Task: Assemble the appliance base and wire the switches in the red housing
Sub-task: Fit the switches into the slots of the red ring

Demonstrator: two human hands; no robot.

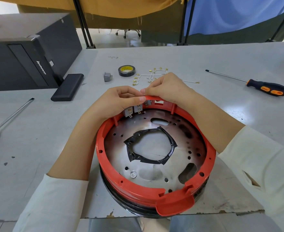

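Note:
The round red housing [156, 192] sits in front of me at the table's near edge, with a scorched metal plate [154, 173] inside it and black tape round the plate's middle hole. Grey switches [133, 110] are seated in the housing's far wall. My left hand [116, 102] curls over the far rim above the switches. My right hand [164, 87] grips the far rim beside it, fingertips nearly meeting the left thumb. Short white wires with brass terminals [152, 75] lie on the table beyond my hands. One loose grey switch [107, 76] lies further left.
A roll of black tape [127, 70] lies beyond the housing. An orange-handled screwdriver [261, 85] lies at the right, another screwdriver [12, 117] at the left. A black computer case [25, 52] and a black slab [67, 87] stand at the back left.

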